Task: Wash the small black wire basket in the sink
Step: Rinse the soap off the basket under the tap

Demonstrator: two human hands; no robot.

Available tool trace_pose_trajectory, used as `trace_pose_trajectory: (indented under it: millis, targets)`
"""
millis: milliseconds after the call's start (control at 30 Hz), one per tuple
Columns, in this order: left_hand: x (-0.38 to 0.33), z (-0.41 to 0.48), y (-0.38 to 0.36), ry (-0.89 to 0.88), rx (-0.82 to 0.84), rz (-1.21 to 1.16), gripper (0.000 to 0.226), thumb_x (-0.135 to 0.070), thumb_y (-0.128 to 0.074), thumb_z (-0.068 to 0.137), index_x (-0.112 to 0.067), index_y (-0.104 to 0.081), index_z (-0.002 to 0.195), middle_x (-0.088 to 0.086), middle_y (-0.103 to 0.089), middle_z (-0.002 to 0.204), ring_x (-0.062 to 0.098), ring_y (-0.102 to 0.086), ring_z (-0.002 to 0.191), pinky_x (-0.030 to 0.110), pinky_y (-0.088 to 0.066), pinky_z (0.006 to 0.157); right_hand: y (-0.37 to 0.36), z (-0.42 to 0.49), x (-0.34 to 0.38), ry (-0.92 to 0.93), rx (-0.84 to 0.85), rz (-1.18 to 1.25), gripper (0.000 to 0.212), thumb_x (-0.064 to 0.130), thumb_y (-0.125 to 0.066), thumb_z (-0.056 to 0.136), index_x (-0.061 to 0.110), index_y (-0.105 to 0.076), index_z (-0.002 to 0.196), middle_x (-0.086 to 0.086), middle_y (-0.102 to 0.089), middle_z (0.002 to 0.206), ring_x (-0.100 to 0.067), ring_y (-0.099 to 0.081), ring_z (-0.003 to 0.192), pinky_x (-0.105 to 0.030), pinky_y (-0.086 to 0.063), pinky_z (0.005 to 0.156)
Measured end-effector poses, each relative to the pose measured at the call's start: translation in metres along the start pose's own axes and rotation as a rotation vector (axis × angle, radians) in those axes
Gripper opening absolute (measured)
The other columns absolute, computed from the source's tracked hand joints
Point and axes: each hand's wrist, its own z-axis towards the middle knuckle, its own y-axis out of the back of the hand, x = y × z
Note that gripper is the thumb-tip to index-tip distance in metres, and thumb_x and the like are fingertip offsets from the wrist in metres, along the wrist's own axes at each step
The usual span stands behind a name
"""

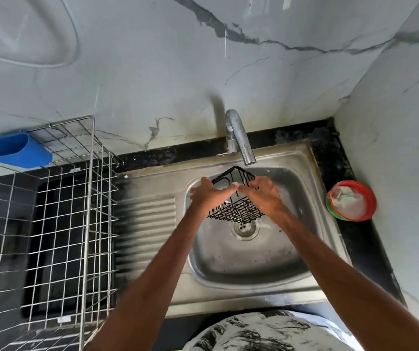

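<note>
Past the shirt, left hand and right hand grip the wire basket under the tap; rinsing seemingly underway.

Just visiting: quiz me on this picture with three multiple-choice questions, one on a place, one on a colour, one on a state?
1. Where is the black wire basket? A in a cupboard; B over the sink, below the tap; C on the counter.
2. The plastic holder on the steel dish rack is: A blue; B yellow; C white.
3. The tap is: A dry; B trickling; C missing.
B: it is above the basin, under the spout. A: plainly blue. B: a thin stream falls.
</note>
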Motion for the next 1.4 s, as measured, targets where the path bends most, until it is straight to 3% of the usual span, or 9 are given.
trace_pose_trajectory:
  millis: [133,267,367,600,767,967,1067,1167,1400]
  targets:
    - [-0.007,0.007,-0.006,0.076,0.033,0.045,0.147,-0.096,-0.067,0.057,-0.007,-0.019,0.163,0.025,-0.029,0.166,0.044,-0.027,0.154,0.049,-0.029,0.126,0.003,0.000,0.002,-0.012,0.007,-0.010,0.051,0.042,-0.070,0.091,-0.007,-0.070,0.104,-0.032,-0.053,0.138,-0.043,-0.056,0.125,-0.019,-0.046,0.070]
    - [-0.012,0.008,-0.009,0.124,0.129,-0.180,0.158,-0.085,-0.082,0.040,-0.016,-0.013,0.164,0.016,-0.029,0.168,0.040,-0.032,0.152,0.059,-0.039,0.118,0.005,0.002,-0.004,-0.032,0.029,0.016,0.050,0.041,-0.069,0.092,-0.008,-0.068,0.106,-0.031,-0.049,0.143,-0.046,-0.052,0.128,-0.035,-0.049,0.090]
    - [-0.010,0.004,-0.009,0.035,0.003,-0.168,0.124,-0.077,-0.082,0.057,-0.013,-0.039,0.155,0.009,-0.055,0.149,0.029,-0.057,0.131,0.045,-0.055,0.104,0.008,-0.001,-0.003,-0.012,0.061,0.036,0.041,0.041,-0.069,0.092,0.007,-0.069,0.115,-0.014,-0.045,0.153,-0.024,-0.049,0.130,-0.024,-0.037,0.089]
    - [-0.022,-0.001,0.007,-0.013,-0.128,-0.034,0.078,-0.077,-0.081,0.066,-0.010,-0.067,0.103,-0.006,-0.066,0.081,0.015,-0.067,0.082,0.036,-0.063,0.084,0.018,-0.011,0.004,0.149,0.043,-0.043,0.049,0.052,-0.038,0.105,0.028,-0.039,0.148,-0.008,-0.045,0.151,-0.030,-0.044,0.138,-0.048,-0.037,0.109]
    - [-0.037,0.001,0.015,-0.026,-0.118,0.065,0.115,-0.087,-0.072,0.069,-0.005,-0.049,0.147,0.013,-0.064,0.136,0.032,-0.064,0.121,0.039,-0.057,0.097,0.003,0.004,0.017,0.214,0.191,-0.037,0.075,0.069,-0.010,0.099,0.022,-0.038,0.150,-0.021,-0.046,0.151,-0.034,-0.046,0.139,-0.039,-0.036,0.106]
    - [-0.036,0.013,0.023,0.013,-0.151,0.100,0.118,-0.097,-0.063,0.052,-0.007,-0.061,0.129,0.012,-0.072,0.121,0.034,-0.074,0.101,0.046,-0.064,0.084,-0.009,-0.015,0.020,0.354,0.141,-0.027,0.071,0.061,-0.016,0.104,0.015,-0.015,0.159,-0.017,-0.016,0.166,-0.032,-0.022,0.152,-0.042,-0.025,0.120]
    - [-0.042,0.005,0.024,0.019,-0.152,0.113,0.119,-0.098,-0.066,0.052,-0.008,-0.062,0.130,0.011,-0.070,0.125,0.034,-0.073,0.105,0.045,-0.064,0.086,-0.020,-0.024,-0.012,0.463,0.132,-0.159,0.061,0.063,-0.007,0.104,0.036,0.005,0.157,0.011,0.015,0.166,0.000,0.012,0.153,-0.032,0.001,0.127]
    - [-0.041,0.001,0.024,0.013,-0.135,0.138,0.122,-0.095,-0.069,0.056,-0.006,-0.056,0.139,0.011,-0.065,0.134,0.035,-0.073,0.106,0.045,-0.064,0.088,-0.025,-0.007,-0.031,0.481,0.076,-0.070,0.060,0.045,-0.020,0.110,0.024,0.002,0.162,0.010,0.009,0.167,-0.002,0.005,0.154,-0.028,-0.004,0.127]
    - [-0.035,-0.005,0.028,-0.028,-0.178,0.172,0.107,-0.090,-0.070,0.063,-0.007,-0.061,0.131,0.007,-0.071,0.120,0.028,-0.070,0.107,0.040,-0.061,0.091,-0.020,0.010,-0.037,0.253,0.166,-0.036,0.060,0.062,-0.008,0.102,0.036,0.003,0.156,0.005,0.007,0.169,-0.014,0.005,0.156,-0.041,-0.001,0.128]
